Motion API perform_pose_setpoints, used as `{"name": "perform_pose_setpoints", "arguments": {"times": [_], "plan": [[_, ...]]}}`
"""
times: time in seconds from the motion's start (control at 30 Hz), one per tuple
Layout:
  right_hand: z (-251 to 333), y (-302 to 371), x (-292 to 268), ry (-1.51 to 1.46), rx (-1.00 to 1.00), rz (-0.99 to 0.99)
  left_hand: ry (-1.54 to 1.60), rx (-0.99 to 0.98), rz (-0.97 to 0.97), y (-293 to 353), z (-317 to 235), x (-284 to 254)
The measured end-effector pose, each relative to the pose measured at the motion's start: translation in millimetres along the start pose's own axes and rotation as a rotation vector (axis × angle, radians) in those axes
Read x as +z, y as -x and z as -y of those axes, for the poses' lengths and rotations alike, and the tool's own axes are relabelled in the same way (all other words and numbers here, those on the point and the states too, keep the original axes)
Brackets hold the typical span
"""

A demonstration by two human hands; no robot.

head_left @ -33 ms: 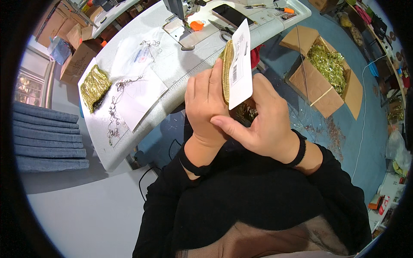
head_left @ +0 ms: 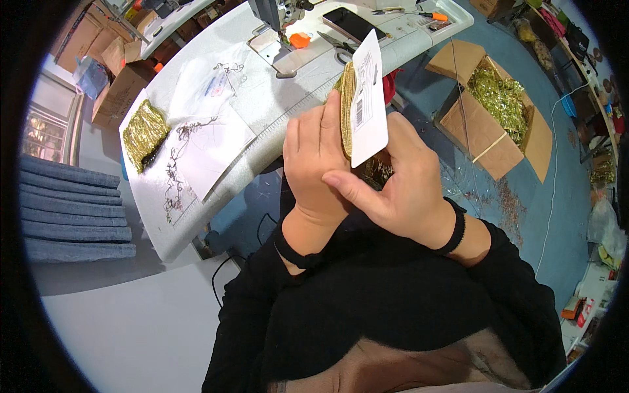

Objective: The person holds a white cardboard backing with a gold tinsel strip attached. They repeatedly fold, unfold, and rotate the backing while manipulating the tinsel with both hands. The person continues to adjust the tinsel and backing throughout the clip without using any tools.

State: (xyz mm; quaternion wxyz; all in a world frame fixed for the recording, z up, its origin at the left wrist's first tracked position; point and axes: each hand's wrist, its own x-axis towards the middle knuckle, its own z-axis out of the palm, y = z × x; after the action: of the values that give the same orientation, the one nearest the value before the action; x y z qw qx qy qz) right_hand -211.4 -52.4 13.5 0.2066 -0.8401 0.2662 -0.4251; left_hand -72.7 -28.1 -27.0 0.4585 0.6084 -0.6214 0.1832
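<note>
Flat gold braided trim (head_left: 347, 118) is joined to a white card (head_left: 370, 108) with a hang slot and printed bars; they stand tilted between my hands. My left hand (head_left: 314, 141) is closed round the trim's left side, fingers extended along it. From the right, my right hand (head_left: 409, 187) cups the card's lower edge, its fingers curled out of sight behind it. Its thumb rests on the back of my left hand. Something gold and glittery (head_left: 375, 171) shows below the card, partly hidden by my hands.
A white sewing table (head_left: 275, 105) carries a sewing machine (head_left: 272, 16), scissors (head_left: 341, 49), a phone (head_left: 354, 25), white paper (head_left: 213, 147), loose dark thread and a gold shiny pouch (head_left: 145, 134). On the floor at right stands an open cardboard box (head_left: 481, 131) of gold tinsel.
The card and my left hand have shifted very slightly to the right. My grip looks the same.
</note>
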Motion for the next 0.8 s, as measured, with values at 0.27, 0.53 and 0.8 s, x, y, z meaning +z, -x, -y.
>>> {"name": "perform_pose_setpoints", "arguments": {"times": [0.27,0.53,0.8], "plan": [[-11.2,-1.1,2.6,-0.148,0.300,-0.111,-0.053,0.039,0.123,3.7,-9.9,7.0],[-44.6,-2.1,-19.2,-0.263,0.332,-0.257,0.304,0.008,0.155,3.6,0.8,-15.0],[-45.7,17.4,-44.6,-0.168,0.166,-0.131,0.886,-0.694,0.148,-17.0,47.7,-43.5]]}}
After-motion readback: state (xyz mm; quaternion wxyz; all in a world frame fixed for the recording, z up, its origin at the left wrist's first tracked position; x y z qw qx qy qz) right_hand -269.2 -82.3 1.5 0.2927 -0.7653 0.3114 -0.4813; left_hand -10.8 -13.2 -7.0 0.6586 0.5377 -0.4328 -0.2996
